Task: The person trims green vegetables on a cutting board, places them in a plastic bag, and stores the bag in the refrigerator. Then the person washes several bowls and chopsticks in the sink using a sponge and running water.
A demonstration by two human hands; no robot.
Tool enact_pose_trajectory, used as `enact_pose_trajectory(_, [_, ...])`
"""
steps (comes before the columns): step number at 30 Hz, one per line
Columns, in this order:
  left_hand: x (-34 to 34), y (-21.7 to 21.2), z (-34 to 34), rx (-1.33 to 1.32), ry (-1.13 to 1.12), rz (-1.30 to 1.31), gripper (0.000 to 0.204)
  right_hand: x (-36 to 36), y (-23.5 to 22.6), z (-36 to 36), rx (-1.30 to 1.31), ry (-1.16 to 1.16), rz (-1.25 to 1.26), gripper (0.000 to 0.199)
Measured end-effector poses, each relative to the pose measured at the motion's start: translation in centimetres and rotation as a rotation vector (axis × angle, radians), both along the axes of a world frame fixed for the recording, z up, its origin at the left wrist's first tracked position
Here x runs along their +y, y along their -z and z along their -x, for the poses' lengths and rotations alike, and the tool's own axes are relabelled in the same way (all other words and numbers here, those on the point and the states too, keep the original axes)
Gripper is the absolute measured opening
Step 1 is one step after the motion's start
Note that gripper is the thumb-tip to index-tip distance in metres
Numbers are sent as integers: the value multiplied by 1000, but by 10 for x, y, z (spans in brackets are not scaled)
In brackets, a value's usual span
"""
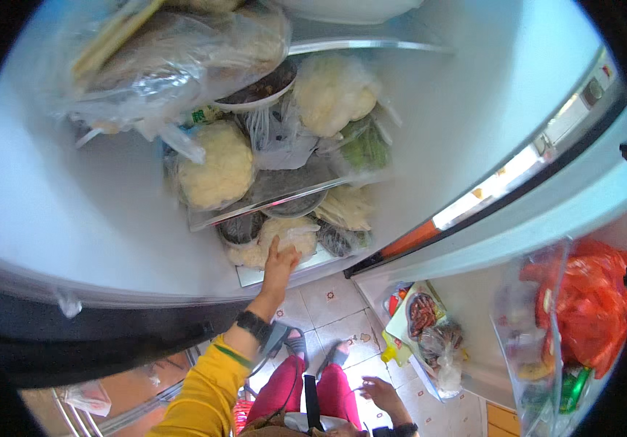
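Observation:
My left hand point(281, 264) reaches into the lower part of an open fridge, its index finger stretched out against a pale, lumpy bagged item point(273, 237) on the bottom level. It holds nothing that I can see. My right hand point(380, 393) hangs low by my right leg, fingers loosely spread, apart from everything. Above my left hand, a glass shelf point(266, 205) carries a bagged pale cauliflower-like head point(215, 166), another bagged pale head point(335, 95) and some bagged green vegetables point(364, 148). Beside the lumpy item stands a dark round container point(241, 228).
A big clear bag point(190, 54) bulges from the upper shelf beside a dark-filled bowl point(259, 91). On my right the open door point(466, 291) holds a red plastic bag point(590, 298) and packed food point(423, 317) in its racks. Tiled floor point(328, 302) lies below.

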State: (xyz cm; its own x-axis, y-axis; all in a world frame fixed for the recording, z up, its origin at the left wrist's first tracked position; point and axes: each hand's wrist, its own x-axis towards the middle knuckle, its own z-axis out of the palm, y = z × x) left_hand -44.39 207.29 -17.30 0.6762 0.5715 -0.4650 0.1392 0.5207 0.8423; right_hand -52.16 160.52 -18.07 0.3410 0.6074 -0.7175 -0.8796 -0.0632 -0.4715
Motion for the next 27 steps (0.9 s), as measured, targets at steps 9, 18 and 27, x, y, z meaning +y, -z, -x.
enact_pose_trajectory(9, [-131, -26, 159, 215, 410, 225, 63, -167, -82, -22, -268, 202, 585, 43])
enact_pose_trajectory(18, [-269, -73, 218, 262, 417, 374, 59, -36, -110, -40, -434, -67, 219, 40])
enact_pose_trajectory(27, [-314, -97, 246, 227, 366, 333, 51, -60, -113, -10, -387, -97, 220, 38])
